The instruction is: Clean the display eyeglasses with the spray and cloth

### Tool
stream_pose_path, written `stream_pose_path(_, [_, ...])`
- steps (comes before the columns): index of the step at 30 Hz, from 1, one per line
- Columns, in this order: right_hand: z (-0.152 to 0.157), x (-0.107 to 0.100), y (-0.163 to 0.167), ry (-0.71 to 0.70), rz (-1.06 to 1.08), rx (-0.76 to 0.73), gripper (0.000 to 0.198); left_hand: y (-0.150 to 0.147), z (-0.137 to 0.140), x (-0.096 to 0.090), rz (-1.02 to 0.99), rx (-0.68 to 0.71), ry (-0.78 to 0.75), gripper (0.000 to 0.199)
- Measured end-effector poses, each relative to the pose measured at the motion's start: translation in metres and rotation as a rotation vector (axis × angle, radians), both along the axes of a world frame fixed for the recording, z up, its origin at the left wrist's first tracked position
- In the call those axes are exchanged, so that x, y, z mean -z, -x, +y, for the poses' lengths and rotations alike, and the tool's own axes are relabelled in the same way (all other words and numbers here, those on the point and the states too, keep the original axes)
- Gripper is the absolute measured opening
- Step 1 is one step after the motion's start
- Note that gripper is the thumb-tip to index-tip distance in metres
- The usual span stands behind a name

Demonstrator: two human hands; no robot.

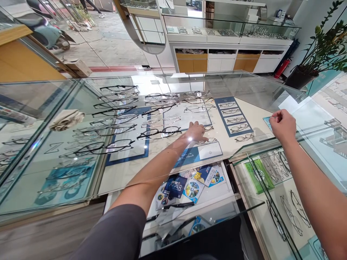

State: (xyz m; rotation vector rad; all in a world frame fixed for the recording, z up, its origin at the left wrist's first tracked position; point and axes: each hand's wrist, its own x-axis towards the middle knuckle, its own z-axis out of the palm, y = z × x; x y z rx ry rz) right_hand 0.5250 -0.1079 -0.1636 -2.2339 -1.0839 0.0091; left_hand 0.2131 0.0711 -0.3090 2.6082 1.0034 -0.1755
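Glasses [208, 128] lie on the cream floor of a glass case [260, 119], one pair at the left hand's [197, 132] fingertips and another just below its palm. The left hand reaches over them palm down, its fingers bent; whether they grip a pair or only touch it, I cannot tell. A bright spot of glare sits over the wrist.

Just in front of the left hand is a blue and white card [187, 156]; behind it lies a white pad [187, 119] with a blue border. To its right, a blue strip [225, 100] bears four pairs in a column, with a single pair below. To its left, rows of dark and clear frames [159, 133] stretch over a second pad [127, 160].

The right hand [283, 125] is well apart, curled into a loose fist above the case's right end; whether anything small is inside it cannot be seen. A light-blue card [267, 122] shows just beside it.

Below the left forearm, a drawer [218, 191] stands open with printed cards [193, 189] and a black pen [177, 206]. Further right are more frames and a green packet [259, 176]; far left, a beige cloth [67, 120]. Beyond are a wall display [227, 41], a potted plant [302, 76] and a scooter [45, 34].
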Motion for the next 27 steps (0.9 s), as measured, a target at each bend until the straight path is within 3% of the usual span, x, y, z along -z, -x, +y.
stream_pose_path(5, [0.000,-0.001,0.000,0.000,0.000,0.004,0.011,0.000,-0.004,-0.006,-0.015,-0.038,-0.008,0.048])
stream_pose_path(11, [0.001,-0.001,0.000,-0.018,0.035,0.015,0.012,0.007,-0.028,-0.009,-0.188,-0.177,-0.150,0.016])
stream_pose_path(15, [0.003,-0.002,0.001,-0.027,0.045,0.013,0.013,0.031,-0.064,-0.012,-0.270,-0.195,-0.091,0.008])
stream_pose_path(22, [0.007,-0.002,0.001,-0.022,0.049,0.016,0.013,0.101,-0.138,-0.025,-0.306,-0.174,0.032,0.006])
stream_pose_path(27, [0.011,-0.003,0.001,0.002,0.031,0.005,0.014,0.111,-0.140,-0.028,-0.245,-0.121,-0.048,0.011])
